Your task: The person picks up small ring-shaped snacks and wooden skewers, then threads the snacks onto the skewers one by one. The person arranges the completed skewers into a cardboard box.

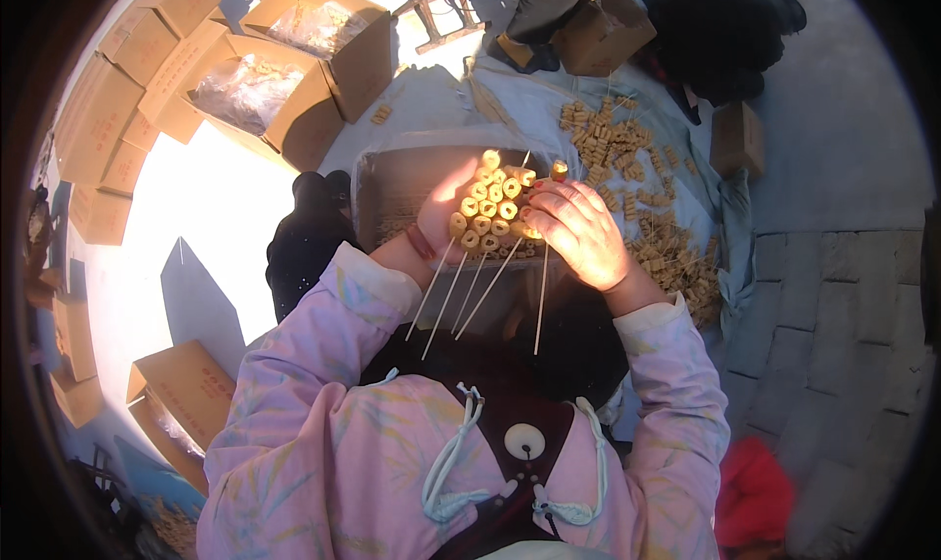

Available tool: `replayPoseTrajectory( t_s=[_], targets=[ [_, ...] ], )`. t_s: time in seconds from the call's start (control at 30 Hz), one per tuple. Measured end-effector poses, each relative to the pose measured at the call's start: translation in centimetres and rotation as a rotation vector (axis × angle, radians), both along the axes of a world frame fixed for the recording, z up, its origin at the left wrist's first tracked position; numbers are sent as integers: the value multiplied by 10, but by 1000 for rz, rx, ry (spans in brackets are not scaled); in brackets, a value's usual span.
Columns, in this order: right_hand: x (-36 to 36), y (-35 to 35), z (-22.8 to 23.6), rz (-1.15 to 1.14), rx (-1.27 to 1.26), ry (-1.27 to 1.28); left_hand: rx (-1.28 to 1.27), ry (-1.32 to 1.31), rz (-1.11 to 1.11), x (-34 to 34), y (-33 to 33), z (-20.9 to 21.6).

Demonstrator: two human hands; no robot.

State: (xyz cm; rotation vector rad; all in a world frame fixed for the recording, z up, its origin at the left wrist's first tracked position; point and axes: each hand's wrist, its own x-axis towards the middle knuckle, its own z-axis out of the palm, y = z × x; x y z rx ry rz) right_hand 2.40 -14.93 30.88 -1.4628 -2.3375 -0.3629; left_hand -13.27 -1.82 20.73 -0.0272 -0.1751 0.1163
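Observation:
My left hand (443,205) is wrapped round a bunch of skewers (488,207) threaded with tan, hollow rolled pieces, their open ends facing up toward me. Several thin wooden sticks (446,305) stick out below the bunch toward my lap. On its right side, my right hand (580,232) closes its fingers on one more skewer with a roll (559,170) showing above them; its stick hangs down under the hand. Part of that skewer is hidden by the fingers. Beneath both hands is a wide container (392,158) with more of the tan pieces in it.
Piled tan skewers (613,139) lie on a pale cloth (529,90) to the right. Open cardboard boxes (323,99) with plastic bags stand at the far left, and another box (186,393) is nearer. Other people (720,31) sit at the far side. Grey paving (823,315) lies right.

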Motion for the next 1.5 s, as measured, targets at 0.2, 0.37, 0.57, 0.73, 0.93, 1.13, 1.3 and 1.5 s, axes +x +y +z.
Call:
replayPoseTrajectory(
  t_s=[0.2,0.37,0.57,0.73,0.93,1.13,1.3,1.5],
  targets=[
    [5,1,4,15,-32,-156,-12,51,23,7,0,-2],
    [4,4,-1,20,-63,-137,-47,26,53,9,-1,-7],
    [-10,4,-21,-327,119,176,-83,7,102,11,1,-5],
    [-29,-7,-42,-472,-147,1551,-21,179,194,16,1,-3],
    [-46,4,-55,-648,-152,920,22,189,194,19,-2,-1],
    [-48,6,-43,-624,113,350,-89,111,124,19,-3,-2],
    [-46,17,-37,-632,-68,610,11,30,136,22,-5,-3],
    [-49,30,-59,-652,-11,712,-43,51,108,25,-13,-5]
  ],
)
